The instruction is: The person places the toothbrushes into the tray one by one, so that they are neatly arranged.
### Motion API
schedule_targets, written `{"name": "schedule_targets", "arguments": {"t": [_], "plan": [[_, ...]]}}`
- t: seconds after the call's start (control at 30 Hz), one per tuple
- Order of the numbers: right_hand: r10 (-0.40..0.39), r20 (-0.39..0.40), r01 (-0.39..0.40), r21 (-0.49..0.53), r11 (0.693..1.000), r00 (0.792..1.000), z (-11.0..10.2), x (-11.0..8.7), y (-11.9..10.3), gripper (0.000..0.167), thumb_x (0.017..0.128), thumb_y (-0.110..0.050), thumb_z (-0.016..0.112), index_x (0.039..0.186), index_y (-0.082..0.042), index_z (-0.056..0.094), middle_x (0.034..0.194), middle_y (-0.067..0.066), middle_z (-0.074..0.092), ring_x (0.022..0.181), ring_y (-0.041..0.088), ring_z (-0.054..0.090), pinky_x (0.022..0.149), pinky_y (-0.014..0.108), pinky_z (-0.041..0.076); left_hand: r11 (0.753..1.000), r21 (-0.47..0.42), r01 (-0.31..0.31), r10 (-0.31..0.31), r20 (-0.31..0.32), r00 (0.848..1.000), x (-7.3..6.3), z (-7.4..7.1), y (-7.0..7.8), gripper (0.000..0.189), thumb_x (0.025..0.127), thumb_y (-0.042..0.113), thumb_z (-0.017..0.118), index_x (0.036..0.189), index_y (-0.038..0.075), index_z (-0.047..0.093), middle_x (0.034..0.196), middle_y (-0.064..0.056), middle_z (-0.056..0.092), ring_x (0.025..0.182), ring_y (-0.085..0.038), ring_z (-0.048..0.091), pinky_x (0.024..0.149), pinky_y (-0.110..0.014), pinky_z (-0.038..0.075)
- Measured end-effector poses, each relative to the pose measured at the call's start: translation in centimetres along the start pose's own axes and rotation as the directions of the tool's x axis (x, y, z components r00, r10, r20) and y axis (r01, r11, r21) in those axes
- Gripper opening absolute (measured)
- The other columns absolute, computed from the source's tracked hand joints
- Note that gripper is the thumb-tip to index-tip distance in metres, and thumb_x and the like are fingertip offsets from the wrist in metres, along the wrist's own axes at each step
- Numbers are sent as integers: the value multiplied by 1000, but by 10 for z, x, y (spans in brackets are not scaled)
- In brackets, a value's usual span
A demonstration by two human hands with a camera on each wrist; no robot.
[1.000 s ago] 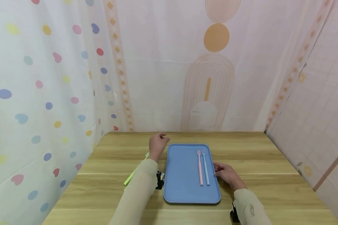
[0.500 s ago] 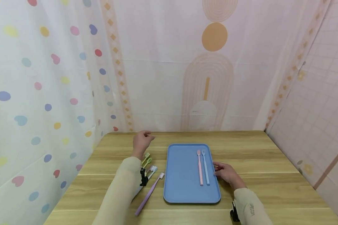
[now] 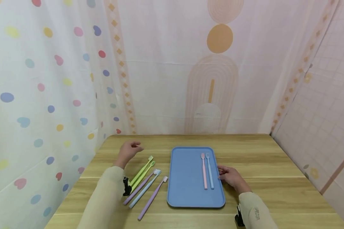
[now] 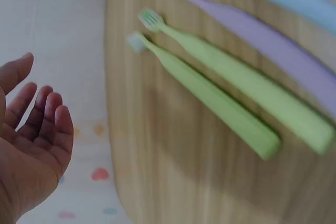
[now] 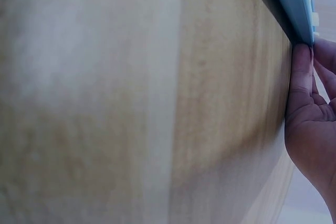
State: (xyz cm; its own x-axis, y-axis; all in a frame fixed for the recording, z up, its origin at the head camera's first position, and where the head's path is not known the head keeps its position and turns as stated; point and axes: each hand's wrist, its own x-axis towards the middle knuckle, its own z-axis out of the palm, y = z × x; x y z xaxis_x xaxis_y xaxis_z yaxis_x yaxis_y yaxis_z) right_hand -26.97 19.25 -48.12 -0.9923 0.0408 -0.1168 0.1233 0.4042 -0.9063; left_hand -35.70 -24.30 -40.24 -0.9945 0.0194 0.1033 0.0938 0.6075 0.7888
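My left hand (image 3: 129, 152) hovers over the table's far left part with loosely bent fingers and nothing in them. In the left wrist view, the same hand (image 4: 37, 135) is apart from a green toothbrush (image 4: 215, 100) and a lighter green toothbrush (image 4: 247, 80). A purple toothbrush (image 3: 139, 188), a blue toothbrush (image 3: 144, 190) and another purple toothbrush (image 3: 152, 200) lie nearer the front. On the blue tray (image 3: 186, 197) a pink toothbrush (image 3: 204, 173) and a light blue toothbrush (image 3: 210, 173) lie side by side. My right hand (image 3: 232, 178) pinches the tray's right rim between thumb and finger.
A wood-grain table (image 3: 275, 190) carries everything. Behind it hangs a pale patterned curtain (image 3: 166, 79), and a dotted curtain (image 3: 31, 136) runs along the left side.
My left hand has moved left, away from the tray, empty throughout. Its arm has uncovered the toothbrushes on the table. The right hand stays at the tray's rim.
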Motion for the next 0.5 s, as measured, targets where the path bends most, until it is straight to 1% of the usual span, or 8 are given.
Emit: {"name": "schedule_targets", "arguments": {"t": [0.1, 0.2, 0.3, 0.37, 0.5], "plan": [[4, 0, -4, 8, 1000, 1000, 1, 0, 2, 51, 84, 9, 62, 135, 10, 54, 103, 16, 61, 94, 25, 58, 82, 36, 53, 999, -37, 24, -22, 70, 997, -7, -4, -13, 43, 95, 15, 66, 130, -8, 58, 109, -20, 65, 100, -37, 58, 79, -41, 52], [-4, 3, 4, 29, 1000, 1000, 1, 0, 3, 51, 84, 10, 62, 134, 11, 54, 102, 16, 61, 94, 25, 58, 82, 37, 54, 998, -57, 37, -30, 119, 992, -14, -7, -25, 42, 95, 11, 65, 130, -11, 56, 107, -19, 64, 101, -38, 58, 79, -42, 53], [-11, 1, 11, 34, 999, 1000, 1, 2, 3, 51, 84, 10, 62, 134, 11, 55, 102, 16, 61, 93, 24, 59, 82, 37, 54, 996, -63, 60, -51, 140, 989, -21, -7, -36, 42, 95, 10, 64, 130, -11, 56, 106, -17, 64, 100, -34, 60, 79, -42, 53], [-8, -2, 8, 33, 999, 1000, 1, 1, 2, 51, 84, 10, 63, 134, 10, 55, 101, 16, 61, 93, 24, 58, 81, 36, 54, 995, -71, 73, -61, 159, 985, -26, -5, -43, 42, 95, 9, 65, 130, -12, 55, 107, -18, 63, 98, -32, 62, 79, -42, 54], [7, -6, -7, 15, 1000, 1000, 1, -1, 3, 51, 84, 9, 63, 134, 10, 54, 100, 15, 61, 93, 24, 57, 81, 35, 52, 989, -103, 105, -84, 194, 978, -35, 1, -54, 42, 93, 7, 67, 129, -12, 56, 107, -18, 64, 86, -27, 63, 74, -40, 54]]}}
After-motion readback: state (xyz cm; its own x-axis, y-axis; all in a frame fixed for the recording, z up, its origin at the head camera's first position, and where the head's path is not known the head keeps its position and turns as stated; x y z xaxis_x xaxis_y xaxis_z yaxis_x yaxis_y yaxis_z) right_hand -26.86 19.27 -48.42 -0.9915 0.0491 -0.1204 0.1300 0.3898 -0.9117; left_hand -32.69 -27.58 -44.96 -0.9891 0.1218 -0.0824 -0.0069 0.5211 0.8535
